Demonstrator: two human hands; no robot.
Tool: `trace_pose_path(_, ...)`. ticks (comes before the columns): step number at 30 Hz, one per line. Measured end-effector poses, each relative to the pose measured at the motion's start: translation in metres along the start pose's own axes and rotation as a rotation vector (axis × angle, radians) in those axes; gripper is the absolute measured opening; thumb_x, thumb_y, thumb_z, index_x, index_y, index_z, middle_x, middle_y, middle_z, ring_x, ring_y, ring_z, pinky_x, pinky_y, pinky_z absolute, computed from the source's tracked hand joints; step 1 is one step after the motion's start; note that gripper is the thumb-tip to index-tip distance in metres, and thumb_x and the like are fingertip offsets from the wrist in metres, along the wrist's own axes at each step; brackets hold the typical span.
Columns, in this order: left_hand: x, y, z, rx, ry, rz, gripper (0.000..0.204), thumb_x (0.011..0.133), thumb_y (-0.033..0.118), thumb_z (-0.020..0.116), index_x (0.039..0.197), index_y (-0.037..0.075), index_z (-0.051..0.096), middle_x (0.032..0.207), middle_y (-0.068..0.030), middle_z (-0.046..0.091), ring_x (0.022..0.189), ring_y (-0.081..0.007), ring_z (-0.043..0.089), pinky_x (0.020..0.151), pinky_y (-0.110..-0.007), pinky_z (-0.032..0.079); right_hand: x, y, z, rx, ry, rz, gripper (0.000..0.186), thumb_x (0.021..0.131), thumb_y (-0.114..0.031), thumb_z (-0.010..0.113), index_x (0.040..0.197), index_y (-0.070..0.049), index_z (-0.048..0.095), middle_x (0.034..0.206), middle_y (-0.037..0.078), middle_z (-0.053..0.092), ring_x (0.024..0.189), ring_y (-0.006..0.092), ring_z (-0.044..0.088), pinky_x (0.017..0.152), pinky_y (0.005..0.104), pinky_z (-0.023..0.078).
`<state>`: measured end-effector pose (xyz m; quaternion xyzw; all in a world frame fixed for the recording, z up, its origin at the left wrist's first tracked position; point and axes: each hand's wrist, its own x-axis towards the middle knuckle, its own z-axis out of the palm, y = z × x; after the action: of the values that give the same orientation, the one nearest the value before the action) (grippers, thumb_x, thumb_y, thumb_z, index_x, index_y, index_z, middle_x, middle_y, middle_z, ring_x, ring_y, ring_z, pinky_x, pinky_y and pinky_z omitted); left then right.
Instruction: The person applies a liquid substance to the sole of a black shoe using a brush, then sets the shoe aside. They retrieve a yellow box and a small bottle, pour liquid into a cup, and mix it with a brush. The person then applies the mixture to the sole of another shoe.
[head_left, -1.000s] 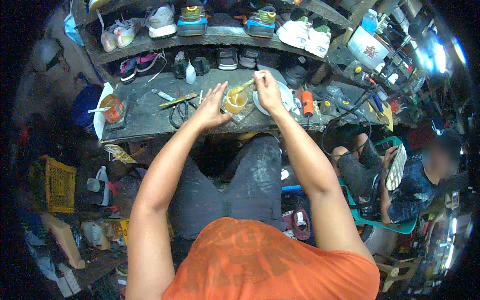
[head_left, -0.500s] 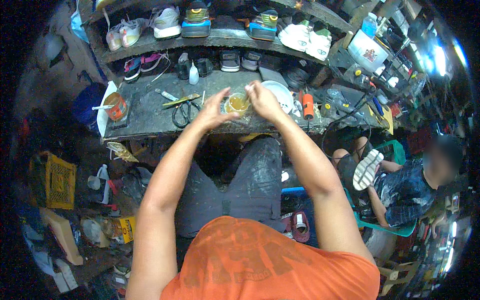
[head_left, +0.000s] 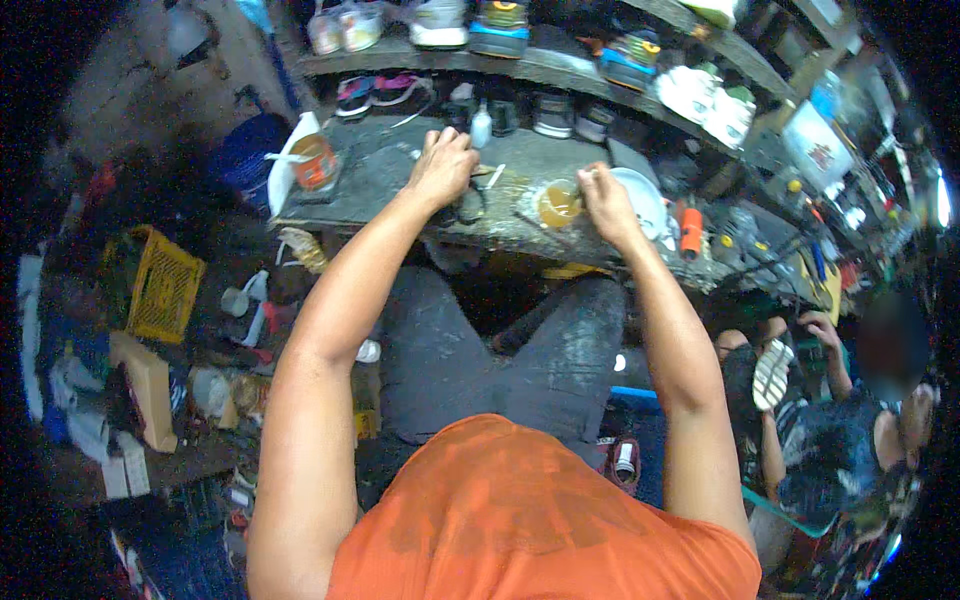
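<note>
My left hand (head_left: pixel 443 165) rests knuckles-up on the grey workbench (head_left: pixel 400 200), fingers curled down over small tools. I cannot see what lies under the palm. A dark pair of scissors (head_left: pixel 468 207) lies just in front of it. My right hand (head_left: pixel 605 200) is at the right side of an open jar of yellow glue (head_left: pixel 558 205), fingertips pinched together near its rim. Anything between those fingers is too small to make out. A white dish (head_left: pixel 645 195) sits just behind the right hand.
An orange can on white paper (head_left: pixel 315 165) stands at the bench's left end, and an orange bottle (head_left: pixel 690 228) at the right. Shelves above hold several shoes (head_left: pixel 500 25). A yellow crate (head_left: pixel 160 285) stands on the floor at left. A seated person holding a shoe sole (head_left: pixel 772 375) is at right.
My left hand has left the glue jar and moved left across the bench to the tools. My right hand stays beside the jar.
</note>
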<state>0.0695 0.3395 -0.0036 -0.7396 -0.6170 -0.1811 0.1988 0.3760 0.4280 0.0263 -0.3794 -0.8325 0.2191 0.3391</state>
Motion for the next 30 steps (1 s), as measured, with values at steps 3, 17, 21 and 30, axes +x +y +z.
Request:
trace_pose_path(3, -0.032, -0.021, -0.014, 0.036, 0.093, -0.245, 0.017, 0.084, 0.024, 0.070, 0.092, 0.011, 0.076, 0.095, -0.0110, 0.066, 0.096, -0.0319, 0.061, 0.083, -0.045, 0.049, -0.002, 0.003, 0.001, 0.162, 0.195, -0.002, 0.030, 0.106, -0.033, 0.051, 0.113, -0.005, 0.058, 0.080, 0.014, 0.068, 0.072, 0.0244, 0.068, 0.067, 0.0386, 0.052)
trace_pose_path(17, -0.063, 0.010, -0.017, -0.305, 0.313, -0.182, 0.036, 0.079, 0.030, 0.081, 0.104, 0.005, 0.073, 0.105, -0.0132, 0.070, 0.101, -0.0337, 0.064, 0.091, -0.046, 0.049, -0.012, -0.004, -0.006, 0.029, 0.015, 0.080, 0.034, 0.106, -0.037, 0.049, 0.112, -0.005, 0.058, 0.082, 0.010, 0.066, 0.077, 0.0217, 0.064, 0.070, 0.0370, 0.050)
trace_pose_path(21, -0.024, 0.094, 0.014, -0.559, 0.013, -0.127, 0.097, 0.070, 0.047, 0.086, 0.149, 0.007, 0.044, 0.142, -0.0224, 0.053, 0.139, -0.0379, 0.044, 0.115, -0.052, 0.030, -0.011, -0.006, -0.005, 0.329, 0.068, 0.078, 0.033, 0.106, -0.035, 0.050, 0.110, -0.003, 0.058, 0.078, 0.006, 0.062, 0.071, 0.0159, 0.059, 0.067, 0.0330, 0.049)
trace_pose_path(30, 0.015, 0.128, 0.042, -0.728, -0.049, -0.342, 0.096, 0.060, 0.044, 0.092, 0.137, 0.003, 0.052, 0.130, -0.0146, 0.063, 0.126, -0.0317, 0.054, 0.110, -0.048, 0.034, 0.000, -0.008, -0.017, 0.190, 0.151, -0.006, 0.036, 0.107, -0.036, 0.049, 0.106, -0.001, 0.057, 0.081, 0.012, 0.064, 0.076, 0.0221, 0.063, 0.073, 0.0379, 0.051)
